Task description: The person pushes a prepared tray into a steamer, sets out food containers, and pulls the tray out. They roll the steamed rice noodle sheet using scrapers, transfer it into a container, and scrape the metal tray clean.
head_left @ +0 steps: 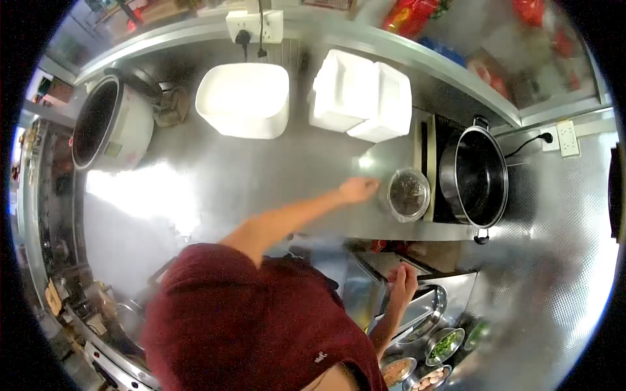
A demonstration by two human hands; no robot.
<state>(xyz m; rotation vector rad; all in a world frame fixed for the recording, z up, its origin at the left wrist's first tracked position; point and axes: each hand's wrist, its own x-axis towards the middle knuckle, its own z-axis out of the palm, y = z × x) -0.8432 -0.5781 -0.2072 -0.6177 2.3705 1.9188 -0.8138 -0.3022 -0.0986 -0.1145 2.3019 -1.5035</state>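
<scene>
A person in a maroon shirt [254, 319] works at a steel counter [306, 176] in a kitchen, two bare hands in view. One clear round container [409, 217], dark matter inside, sits on the counter just beyond the fingers of the left hand [358, 189], on its right side and apart from it. That hand's fingers look curled in; blur makes it impossible to tell whether they grip anything. The right hand [403, 279], lower and nearer the body, is bent at the fingers beside a metal tray [424, 313]; whether it holds something cannot be told. The container lies forward of it, well apart. One large two-handled pot [450, 173] stands just right of the container. Farther back are two white bins [345, 91] and one open white tub [244, 125]; one big pale cooker [135, 127] occupies the far left. At lower right, four bowls [462, 339] cluster, two bearing green contents.
</scene>
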